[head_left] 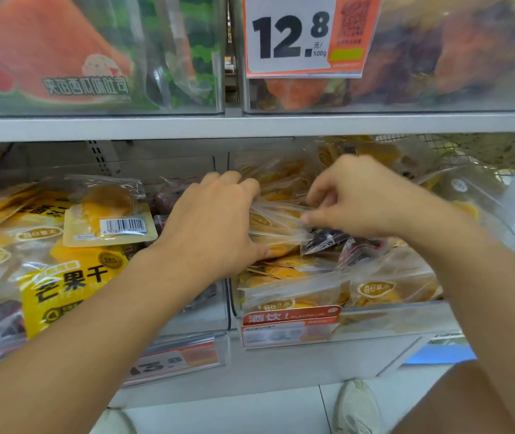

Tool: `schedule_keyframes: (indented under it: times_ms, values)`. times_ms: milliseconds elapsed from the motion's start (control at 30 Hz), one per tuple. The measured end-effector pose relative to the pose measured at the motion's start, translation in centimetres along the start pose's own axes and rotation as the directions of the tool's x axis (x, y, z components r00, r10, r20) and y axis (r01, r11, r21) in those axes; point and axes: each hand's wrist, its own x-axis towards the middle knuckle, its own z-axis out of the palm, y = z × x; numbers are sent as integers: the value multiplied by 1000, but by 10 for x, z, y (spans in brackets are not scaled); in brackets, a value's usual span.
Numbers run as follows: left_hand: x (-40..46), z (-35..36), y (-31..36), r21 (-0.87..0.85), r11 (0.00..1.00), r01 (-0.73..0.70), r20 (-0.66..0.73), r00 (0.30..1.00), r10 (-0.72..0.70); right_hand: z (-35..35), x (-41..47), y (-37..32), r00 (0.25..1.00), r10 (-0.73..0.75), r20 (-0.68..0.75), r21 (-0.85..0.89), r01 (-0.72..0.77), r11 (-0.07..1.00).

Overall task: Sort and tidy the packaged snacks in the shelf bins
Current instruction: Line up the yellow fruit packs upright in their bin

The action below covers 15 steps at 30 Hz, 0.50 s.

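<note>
Both hands reach into a clear shelf bin (391, 317) on the lower shelf, heaped with several small clear packets of yellow dried mango (378, 291). My left hand (215, 220) grips a stack of these yellow packets (276, 222) at the bin's left side, fingers curled over the top and thumb underneath. My right hand (359, 198) pinches the clear edge of a packet at the top of that stack. Dark purple snack packets (328, 241) lie among the yellow ones just below my right hand.
A neighbouring bin on the left (187, 346) holds large yellow mango bags (62, 286), a small barcoded packet (109, 220) and dark packets. Above, a grey shelf board (250, 125) carries more clear bins and a 12.8 price tag (300, 36). My shoe (356, 408) stands on the floor.
</note>
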Motion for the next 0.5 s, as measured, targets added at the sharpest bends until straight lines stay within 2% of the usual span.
schedule_keyframes:
  times_ms: [67,167,267,367,500]
  values:
    - [1,-2,2,25,1000,-1,15,1000,1,14,6,-1,993,30,116,-84,-21,996]
    - [3,-2,3,33,999,10,87,996,-13,25,24,-5,989,1,148,-242,36,970]
    - [5,0,1,20,1000,0,187,982,-4,32,38,-7,967,7,255,-332,81,940]
    - [7,2,-1,10,1000,-2,249,969,-1,37,42,-6,965,-33,259,-282,108,953]
    - [8,6,-4,-93,996,9,164,987,6,35,41,-4,981,-83,175,-48,92,995]
